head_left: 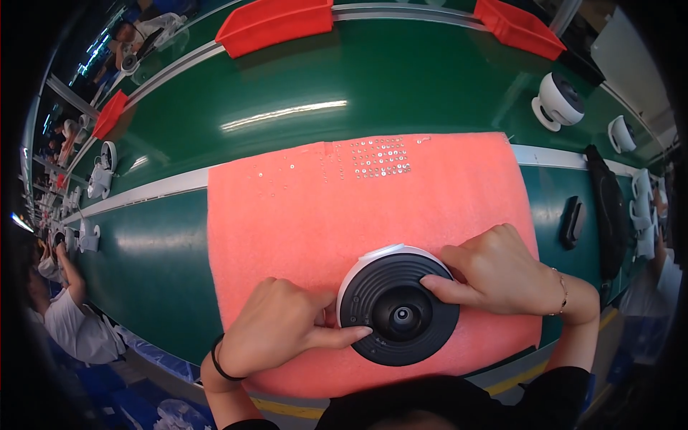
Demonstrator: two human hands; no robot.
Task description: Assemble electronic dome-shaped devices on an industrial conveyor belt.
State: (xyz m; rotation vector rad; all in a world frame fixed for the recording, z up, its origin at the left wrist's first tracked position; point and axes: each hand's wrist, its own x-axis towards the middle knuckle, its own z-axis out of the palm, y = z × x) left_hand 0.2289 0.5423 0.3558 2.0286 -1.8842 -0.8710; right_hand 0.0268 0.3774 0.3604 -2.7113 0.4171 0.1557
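A round security camera (399, 308) with a ringed black face, a lens in the middle and a white shell lies on a pink foam mat (287, 229), its face turned up toward me. My left hand (283, 322) holds it at the left rim, with the thumb on the lower left of the black face and the fingers curled by the side. On the opposite side, my right hand (498, 272) grips the upper right rim, its thumb resting on the face. Part of the white shell shows at the top edge. Most of my curled fingertips are hidden.
Small screws (383, 158) stand in rows at the mat's far edge. Red bins (276, 27) line the back of the green bench (287, 86). White cameras (559, 100) stand at the far right, near a small black object (572, 222). People work at the left.
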